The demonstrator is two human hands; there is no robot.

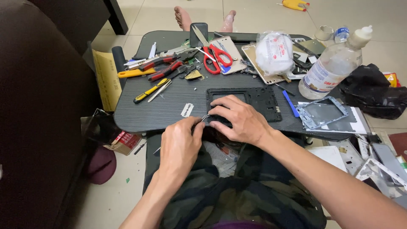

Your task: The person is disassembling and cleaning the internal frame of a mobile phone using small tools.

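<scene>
at the table's (pixel 169 108) near edge, the right hand (pixel 237 118) presses flat on a black phone frame (pixel 258 99). the left hand (pixel 180 142) pinches thin metal tweezers (pixel 204 117) against the frame's near-left corner. a razor blade (pixel 187 110) lies just left.

Even, bright indoor light, soft shadows, sharp focus, slight wide-angle stretching at the edges.

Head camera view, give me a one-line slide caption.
Left hand works tweezers at a black frame steadied by the right hand.
</scene>
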